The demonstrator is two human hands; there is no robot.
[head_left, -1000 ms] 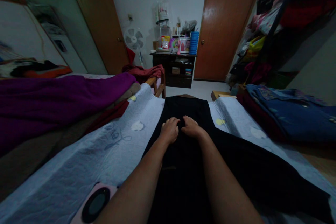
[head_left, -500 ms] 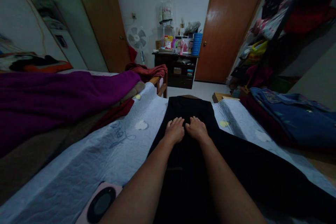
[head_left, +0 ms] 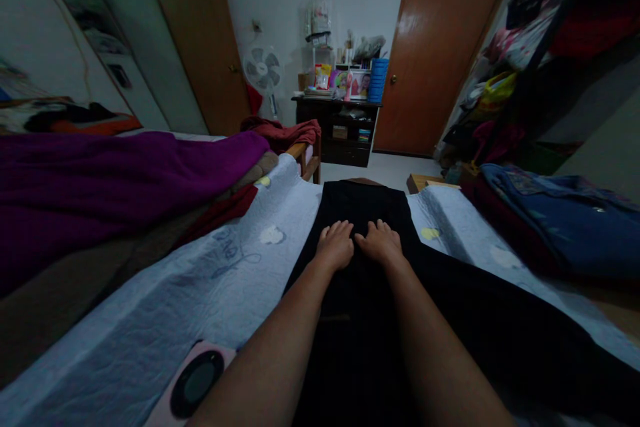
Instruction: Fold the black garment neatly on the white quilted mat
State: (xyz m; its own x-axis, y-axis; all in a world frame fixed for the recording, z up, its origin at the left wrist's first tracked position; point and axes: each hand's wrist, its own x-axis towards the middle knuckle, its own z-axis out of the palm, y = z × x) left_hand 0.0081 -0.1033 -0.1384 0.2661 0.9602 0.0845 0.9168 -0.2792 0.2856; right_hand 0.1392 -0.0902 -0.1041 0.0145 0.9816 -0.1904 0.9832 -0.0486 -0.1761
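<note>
"So, what are the two hands doing?"

"Both lie palm down on the black garment, with nothing clenched in them. The left hand (head_left: 336, 245) has its fingers loosely extended and pointing forward; the right hand (head_left: 380, 241) is slightly more fanned, its thumb reaching inward."

"Do they touch each other?"

"No, a narrow strip of black cloth shows between them. The palms themselves are hidden, so I can't tell how firmly they press."

"And where is the black garment (head_left: 364, 199)?"

"Spread flat on the pale patterned bedsheet (head_left: 220, 300), under both hands and forearms. One long part of it stretches away to the right."

"Anything near the arms?"

"A pink device with a round black dial (head_left: 197, 383) sits just beside the left forearm. Farther left lies a purple blanket (head_left: 125, 170), and on the right, folded blue clothing (head_left: 565, 217)."
</note>
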